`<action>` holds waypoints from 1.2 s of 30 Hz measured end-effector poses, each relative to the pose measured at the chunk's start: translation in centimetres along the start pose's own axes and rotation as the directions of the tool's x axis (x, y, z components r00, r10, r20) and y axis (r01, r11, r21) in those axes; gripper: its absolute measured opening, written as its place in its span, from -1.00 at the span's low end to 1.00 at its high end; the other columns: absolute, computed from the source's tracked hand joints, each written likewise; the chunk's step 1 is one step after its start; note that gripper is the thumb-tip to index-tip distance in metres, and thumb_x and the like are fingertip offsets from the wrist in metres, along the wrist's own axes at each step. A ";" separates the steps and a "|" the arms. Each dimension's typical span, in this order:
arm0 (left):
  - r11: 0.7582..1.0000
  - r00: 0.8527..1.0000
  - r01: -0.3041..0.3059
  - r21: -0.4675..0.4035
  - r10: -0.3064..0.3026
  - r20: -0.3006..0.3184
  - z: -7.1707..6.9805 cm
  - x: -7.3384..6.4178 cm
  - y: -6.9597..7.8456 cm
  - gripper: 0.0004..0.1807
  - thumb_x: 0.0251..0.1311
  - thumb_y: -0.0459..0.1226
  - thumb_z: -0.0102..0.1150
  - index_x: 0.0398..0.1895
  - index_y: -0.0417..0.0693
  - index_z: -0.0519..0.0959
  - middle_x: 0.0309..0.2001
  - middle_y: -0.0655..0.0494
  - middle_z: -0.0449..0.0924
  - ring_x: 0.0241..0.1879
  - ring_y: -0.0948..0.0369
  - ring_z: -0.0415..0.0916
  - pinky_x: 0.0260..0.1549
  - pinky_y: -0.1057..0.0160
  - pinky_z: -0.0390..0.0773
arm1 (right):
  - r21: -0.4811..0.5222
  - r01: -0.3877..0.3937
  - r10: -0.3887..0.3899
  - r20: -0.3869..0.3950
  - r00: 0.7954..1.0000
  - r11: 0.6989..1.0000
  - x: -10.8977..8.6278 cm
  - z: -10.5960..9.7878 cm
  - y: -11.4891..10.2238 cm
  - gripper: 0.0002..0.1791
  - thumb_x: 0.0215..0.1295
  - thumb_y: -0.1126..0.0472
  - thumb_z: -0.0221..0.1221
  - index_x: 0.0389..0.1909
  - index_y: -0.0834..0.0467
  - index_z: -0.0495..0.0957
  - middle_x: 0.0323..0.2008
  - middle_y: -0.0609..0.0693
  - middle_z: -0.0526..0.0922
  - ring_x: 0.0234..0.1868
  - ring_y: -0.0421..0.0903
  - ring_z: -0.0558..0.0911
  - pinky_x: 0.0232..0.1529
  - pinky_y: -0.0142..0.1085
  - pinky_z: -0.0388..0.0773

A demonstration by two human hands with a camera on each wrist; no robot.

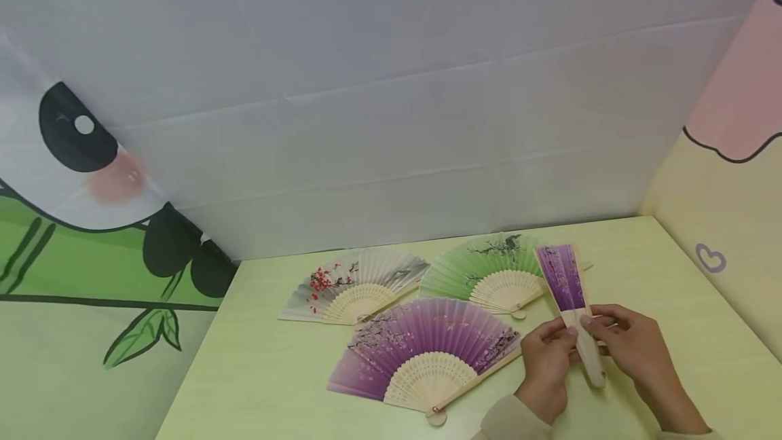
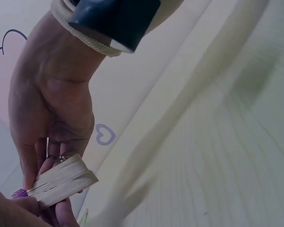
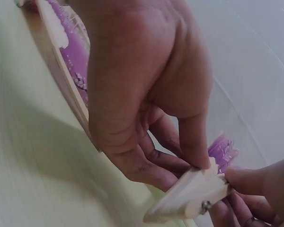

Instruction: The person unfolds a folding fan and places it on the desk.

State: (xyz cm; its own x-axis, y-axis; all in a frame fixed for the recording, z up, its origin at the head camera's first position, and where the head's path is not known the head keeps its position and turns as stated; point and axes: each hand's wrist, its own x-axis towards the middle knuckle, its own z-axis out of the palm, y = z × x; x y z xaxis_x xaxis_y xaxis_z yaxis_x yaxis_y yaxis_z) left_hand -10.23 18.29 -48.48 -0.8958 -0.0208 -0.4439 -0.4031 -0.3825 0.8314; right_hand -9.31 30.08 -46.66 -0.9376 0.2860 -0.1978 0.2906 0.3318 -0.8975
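A nearly folded purple folding fan point(image 1: 563, 277) points away from me at the right, its pale wooden ribs point(image 1: 583, 345) between both hands. My left hand point(image 1: 546, 365) holds the ribs from the left, thumb on top. From the right, my right hand point(image 1: 635, 341) pinches the same ribs. In the left wrist view, the rib ends of the fan point(image 2: 64, 182) show between the fingers. The right wrist view shows its wooden base point(image 3: 189, 196) with a small metal rivet point(image 3: 205, 206). A spread purple fan point(image 1: 427, 328) lies left of the hands.
Behind the spread purple fan lie a white fan with red blossoms point(image 1: 360, 277) and a green fan point(image 1: 479, 267), both spread. All rest on a pale yellow-green table point(image 1: 244, 358). A white wall point(image 1: 391, 121) stands behind, with painted walls at both sides.
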 end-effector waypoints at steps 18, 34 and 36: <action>0.992 0.997 -0.072 -0.108 0.071 -0.011 -0.6 -0.2 0.1 -0.86 0.24 -0.60 0.25 -0.19 -0.36 0.70 -0.36 0.01 0.54 -0.42 0.22 0.60 -0.41 0.30 0.70 | 0.314 -0.105 0.076 0.102 0.992 0.944 0.6 -1.3 2.0 -0.90 0.54 0.18 0.27 -0.02 0.02 0.66 -0.34 -0.35 0.75 -0.25 -0.32 0.72 -0.20 -0.37 0.77; 0.979 0.996 -0.086 -0.184 0.079 -0.046 -0.8 0.2 0.3 -0.92 0.26 -0.58 0.21 -0.26 -0.33 0.59 -0.34 -0.01 0.53 -0.39 0.18 0.52 -0.48 0.38 0.60 | 0.575 -0.098 0.077 0.060 0.995 0.813 0.5 -1.1 2.5 -0.74 0.50 0.32 0.27 -0.31 -0.13 0.68 -0.37 -0.21 0.78 -0.33 -0.27 0.75 -0.27 -0.39 0.77; 0.978 0.996 -0.086 -0.191 0.077 -0.053 -0.8 0.2 0.4 -0.91 0.27 -0.58 0.20 -0.26 -0.30 0.57 -0.33 -0.02 0.52 -0.38 0.17 0.52 -0.48 0.38 0.59 | 0.586 -0.102 0.085 0.056 0.995 0.804 0.4 -1.2 2.4 -0.76 0.50 0.32 0.27 -0.30 -0.12 0.66 -0.38 -0.20 0.78 -0.33 -0.27 0.76 -0.26 -0.39 0.77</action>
State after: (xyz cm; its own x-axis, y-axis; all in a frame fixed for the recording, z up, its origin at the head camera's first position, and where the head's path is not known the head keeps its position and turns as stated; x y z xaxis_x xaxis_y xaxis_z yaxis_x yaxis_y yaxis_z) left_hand -10.38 17.40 -48.50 -0.9132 -0.0990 -0.3953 -0.2815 -0.5483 0.7875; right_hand -8.77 32.11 -48.43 -0.9188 0.2623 -0.2950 0.2167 -0.2895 -0.9323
